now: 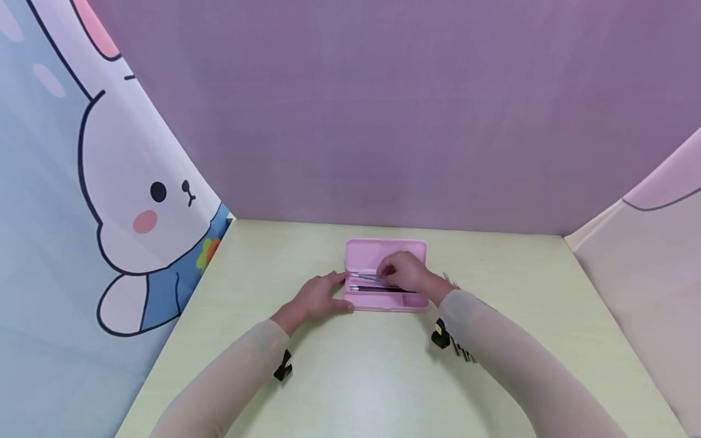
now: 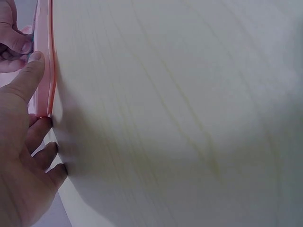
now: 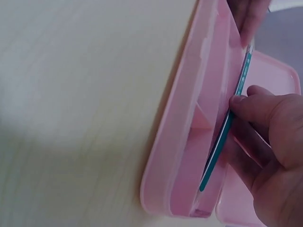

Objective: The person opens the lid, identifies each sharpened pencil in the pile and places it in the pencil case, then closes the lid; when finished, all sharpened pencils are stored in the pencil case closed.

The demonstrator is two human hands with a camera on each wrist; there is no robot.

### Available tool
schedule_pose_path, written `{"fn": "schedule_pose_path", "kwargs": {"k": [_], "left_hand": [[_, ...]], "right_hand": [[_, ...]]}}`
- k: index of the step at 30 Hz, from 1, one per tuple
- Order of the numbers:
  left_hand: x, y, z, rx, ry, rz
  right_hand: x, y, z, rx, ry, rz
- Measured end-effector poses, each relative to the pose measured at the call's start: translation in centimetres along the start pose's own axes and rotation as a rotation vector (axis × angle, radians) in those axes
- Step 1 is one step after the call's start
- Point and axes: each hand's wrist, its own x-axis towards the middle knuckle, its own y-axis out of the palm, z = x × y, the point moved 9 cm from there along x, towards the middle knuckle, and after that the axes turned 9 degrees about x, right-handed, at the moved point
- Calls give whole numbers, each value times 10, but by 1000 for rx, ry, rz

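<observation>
Open pink plastic pencil case [image 1: 383, 302] holds slim dark pencils [image 1: 380, 289] and, in its back compartment area, a slim teal pencil [image 3: 220, 145], pinched by the bare right hand [image 1: 404, 272], long axis along the case, pale end toward its left end. Bare left hand [image 1: 317, 297], fingers spread, touches the case's left end; right of the case, a beige sleeve [image 1: 495, 337] partly hides loose striped pencils [image 1: 467, 354].
</observation>
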Motion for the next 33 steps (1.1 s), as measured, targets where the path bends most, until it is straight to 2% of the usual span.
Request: {"fn": "schedule_pose_path", "kwargs": {"k": [12,20,24,33], "left_hand": [[-1,0,0,-11,-10,3],[-1,1,1,-9,-22,11],[-2,0,0,-12,-24,10],[-2,0,-2,-13,-16,2]], "right_hand": [[1,7,5,-223,32,-28],[1,11,5,-282,49,-10],[0,9,5,-239,51,1],[-6,-2,4,6,42,25]]}}
